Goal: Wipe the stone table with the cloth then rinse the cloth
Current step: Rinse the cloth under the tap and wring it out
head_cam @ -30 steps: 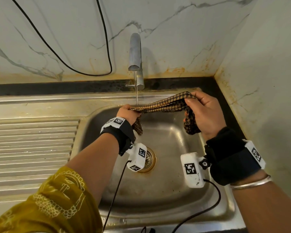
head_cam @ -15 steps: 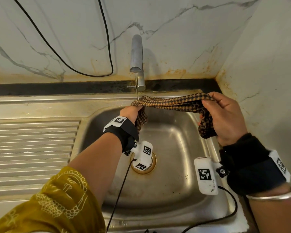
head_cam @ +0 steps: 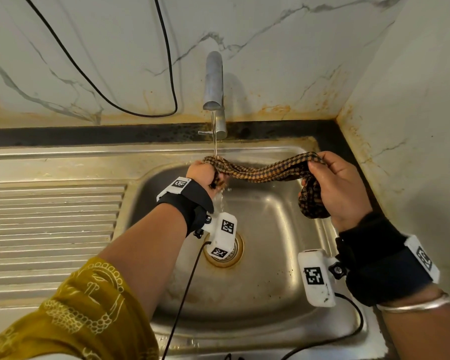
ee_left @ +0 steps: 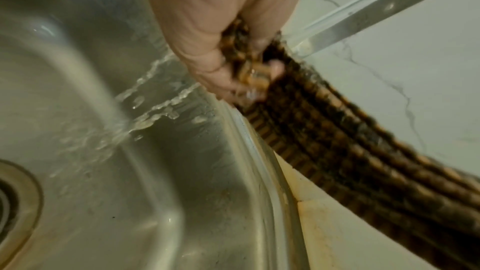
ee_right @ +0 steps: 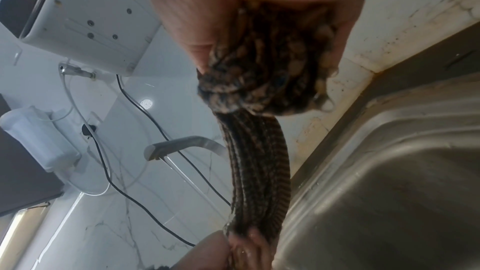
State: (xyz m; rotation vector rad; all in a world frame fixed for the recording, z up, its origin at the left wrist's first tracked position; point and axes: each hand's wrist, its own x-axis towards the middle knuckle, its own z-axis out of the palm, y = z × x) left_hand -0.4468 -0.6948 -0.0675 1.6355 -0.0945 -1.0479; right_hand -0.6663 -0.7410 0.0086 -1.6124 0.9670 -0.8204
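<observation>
Right now the cloth point(head_cam: 265, 171) hangs stretched as a bunched rope above the sink point(head_cam: 270, 268), with the wiping presumably finished and the rinse under way. The left hand point(head_cam: 205, 175) has its fingers curled tight round one end, at about 11 o'clock of the drain point(head_cam: 225, 252), directly under the thin stream from the tap point(head_cam: 214, 81). The right hand point(head_cam: 335, 188) closes its fingers and thumb over the other end at about 2 o'clock of the drain, a loose tail dangling below the palm.

Several things could go wrong. Water falls only on the end held by the left hand, so the middle and the right end may stay unrinsed unless the cloth is fed along under the stream. Bunched this tightly, the inner folds could keep their dirt. Runoff already spills off the left hand and falls close to the camera strapped at that wrist; with its cable point(head_cam: 185, 294) trailing into the basin, splashing may wet the gear. The right hand sits close to the sink's right edge and the wall point(head_cam: 413, 126), so drips from the tail might land on the bench rim. A wet, slack grip could let an end drop onto the drain.
</observation>
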